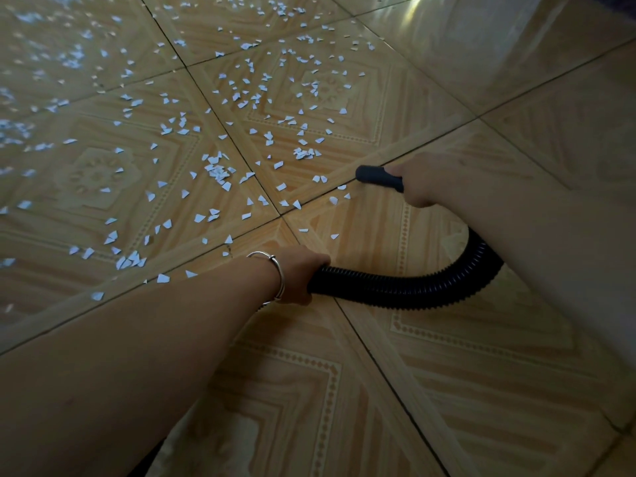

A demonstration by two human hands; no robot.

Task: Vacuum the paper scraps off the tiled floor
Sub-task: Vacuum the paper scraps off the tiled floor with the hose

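Observation:
A black ribbed vacuum hose (413,292) curves in a U over the tan patterned tiled floor (430,366). My right hand (421,185) grips the hose just behind its smooth dark nozzle (373,175), which points left, low over the floor, at a tile joint. My left hand (303,273), with a thin silver bangle on the wrist, grips the other end of the visible hose. Several small white paper scraps (216,170) lie scattered over the tiles to the left and beyond the nozzle. A few scraps (334,200) sit just below the nozzle mouth.
The tiles nearest me and to the right hold almost no scraps. Bright glare falls on the floor at the far right (430,15). A dark edge of something shows at the top right corner (619,5).

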